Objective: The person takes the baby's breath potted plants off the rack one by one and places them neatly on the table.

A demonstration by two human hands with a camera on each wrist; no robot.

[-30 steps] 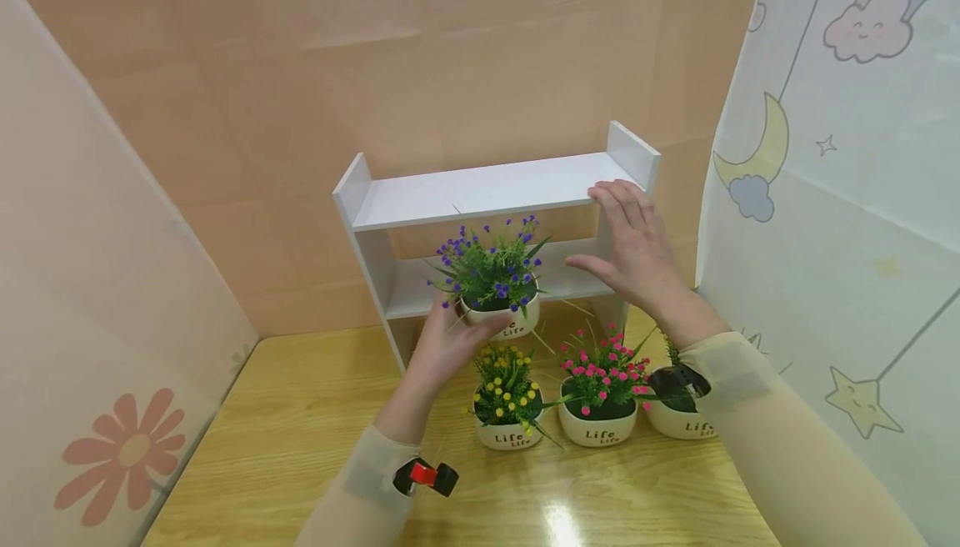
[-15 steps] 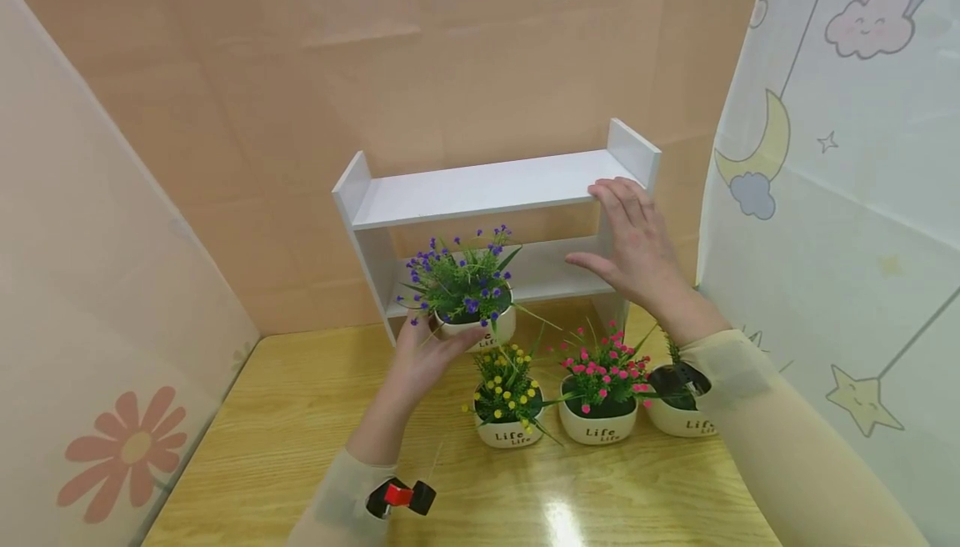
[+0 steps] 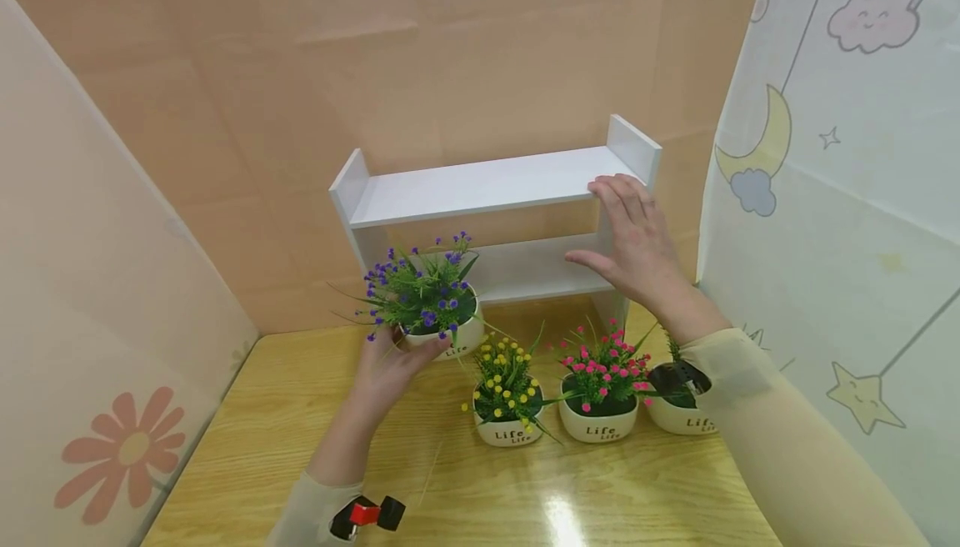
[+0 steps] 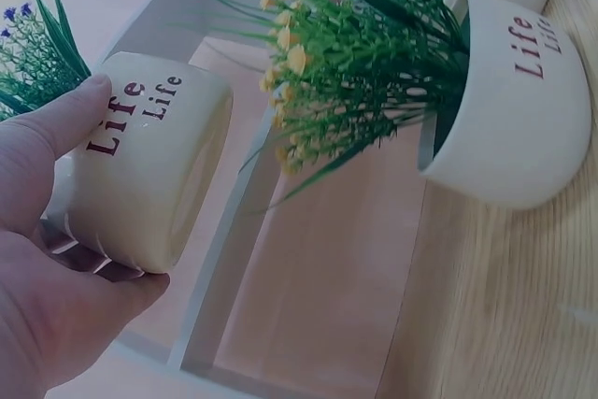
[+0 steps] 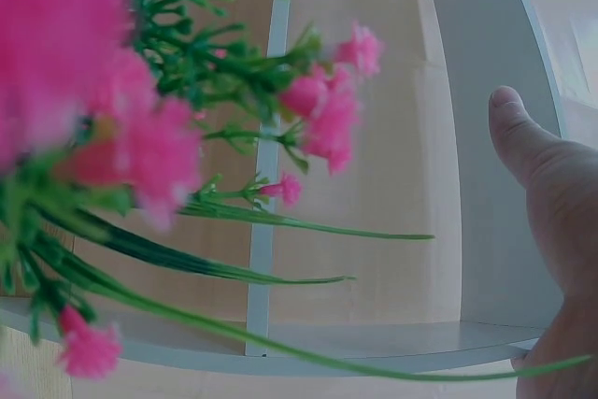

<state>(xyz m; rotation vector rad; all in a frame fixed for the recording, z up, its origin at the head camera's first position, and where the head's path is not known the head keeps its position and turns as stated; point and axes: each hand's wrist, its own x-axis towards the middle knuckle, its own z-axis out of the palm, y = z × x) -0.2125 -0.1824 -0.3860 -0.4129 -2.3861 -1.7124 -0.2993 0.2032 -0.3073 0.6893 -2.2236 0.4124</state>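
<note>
My left hand [image 3: 390, 368] grips a white oval flowerpot [image 4: 154, 170] printed "Life", thumb along its front and fingers round its side and base. Purple flowers [image 3: 423, 284] and green leaves rise from it. It hangs above the table, in front of the left part of the white shelf [image 3: 480, 188]. At the shelf's right end, my right hand [image 3: 633, 234] rests its fingertips on the top board's front edge, with the thumb spread out. In the right wrist view that thumb [image 5: 528, 142] shows beside the shelf, and pink flowers [image 5: 332, 119] fill the foreground.
On the wooden table [image 3: 300, 397] stand a pot of yellow flowers [image 3: 507, 430], a pot of pink flowers [image 3: 597, 424] and another pot [image 3: 686, 420], partly hidden by my right forearm. Cloth walls [image 3: 480, 47] enclose the back and sides.
My left hand has carried the purple-flower pot left and slightly down, away from the middle of the shelf. The right hand stays on the top board's edge.
</note>
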